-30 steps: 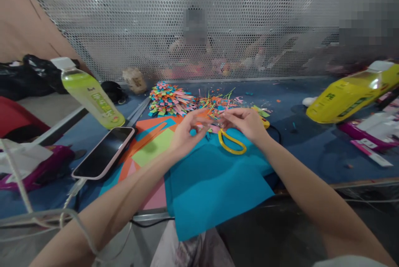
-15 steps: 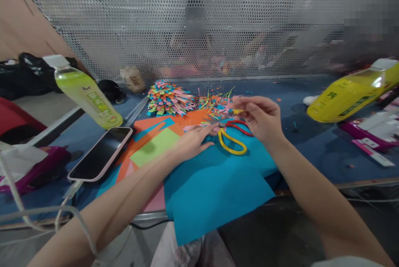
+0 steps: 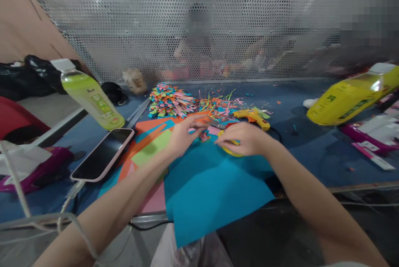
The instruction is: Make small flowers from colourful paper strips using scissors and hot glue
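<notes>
My left hand [image 3: 186, 134] is above the near sheets, its fingers curled beside a small cluster of pink and orange paper bits [image 3: 204, 136]; whether it holds anything is hidden. My right hand [image 3: 245, 139] hangs over the scissors [image 3: 230, 149], fingertips pinched together, and what they hold, if anything, is too small to name. The scissors' yellow handle partly shows beneath that hand. Large blue paper [image 3: 215, 192] spreads under both hands and over the table's front edge. Behind the right hand lies a yellow glue gun [image 3: 254, 116].
A fringed paper cone [image 3: 170, 100] and colourful scraps [image 3: 215, 103] lie at the back, before a perforated metal panel [image 3: 140, 18]. At left are a phone [image 3: 104, 155] and a green bottle [image 3: 93, 94]; a yellow bottle [image 3: 346, 99] leans at right.
My right hand has come down and towards the left, over the scissors, uncovering the glue gun. My left hand has risen off the paper and curled its fingers, and the paper-bit cluster now shows.
</notes>
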### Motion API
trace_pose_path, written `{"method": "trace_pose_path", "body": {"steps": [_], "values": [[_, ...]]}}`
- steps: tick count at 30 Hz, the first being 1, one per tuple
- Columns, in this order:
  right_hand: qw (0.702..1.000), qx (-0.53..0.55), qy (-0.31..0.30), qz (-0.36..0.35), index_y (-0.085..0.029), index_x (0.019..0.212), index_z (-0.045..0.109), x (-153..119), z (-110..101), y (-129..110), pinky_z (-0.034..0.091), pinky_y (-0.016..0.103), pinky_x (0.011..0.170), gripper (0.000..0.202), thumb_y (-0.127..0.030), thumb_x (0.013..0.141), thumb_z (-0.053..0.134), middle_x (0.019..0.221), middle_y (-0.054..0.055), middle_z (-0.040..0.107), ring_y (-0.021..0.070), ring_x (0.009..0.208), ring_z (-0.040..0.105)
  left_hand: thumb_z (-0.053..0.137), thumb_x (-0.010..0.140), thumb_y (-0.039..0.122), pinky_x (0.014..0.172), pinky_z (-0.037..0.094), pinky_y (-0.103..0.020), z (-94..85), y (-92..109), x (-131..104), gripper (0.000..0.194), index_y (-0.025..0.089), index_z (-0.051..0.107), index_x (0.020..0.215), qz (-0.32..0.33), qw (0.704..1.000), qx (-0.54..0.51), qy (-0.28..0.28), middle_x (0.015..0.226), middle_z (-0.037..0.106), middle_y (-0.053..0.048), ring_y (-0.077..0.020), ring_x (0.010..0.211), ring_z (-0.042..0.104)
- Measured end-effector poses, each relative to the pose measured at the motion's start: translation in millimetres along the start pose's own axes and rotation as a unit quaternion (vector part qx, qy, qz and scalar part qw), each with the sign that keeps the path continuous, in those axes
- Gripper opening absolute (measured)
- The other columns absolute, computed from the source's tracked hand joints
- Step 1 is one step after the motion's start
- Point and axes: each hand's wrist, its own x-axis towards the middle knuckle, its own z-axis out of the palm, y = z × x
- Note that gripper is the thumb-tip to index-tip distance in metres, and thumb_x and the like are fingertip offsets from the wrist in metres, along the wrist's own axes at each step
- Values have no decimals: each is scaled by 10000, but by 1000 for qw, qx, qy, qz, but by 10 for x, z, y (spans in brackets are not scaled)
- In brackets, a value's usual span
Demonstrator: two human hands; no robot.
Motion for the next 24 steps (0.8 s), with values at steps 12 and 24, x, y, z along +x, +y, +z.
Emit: {"method": "trace_pose_path", "body": {"steps": [12, 24], "values": [[993, -90, 36, 65, -102, 1121, 647, 46, -29, 93, 477, 459, 913, 312, -238, 878, 505, 1110, 157, 667, 277, 1066, 605, 665, 729, 223, 765, 532, -294, 48, 26, 2, 524, 128, 511, 1221, -27, 988, -150, 14, 908, 737, -94, -186, 859, 690], [914, 312, 234, 111, -225, 780, 707, 93, 74, 72, 528, 282, 607, 34, -230, 764, 677, 842, 15, 668, 129, 655, 636, 690, 703, 220, 679, 537, -277, 30, 57, 14, 485, 141, 549, 1161, -26, 986, -164, 21, 881, 730, -76, -170, 774, 684]]}}
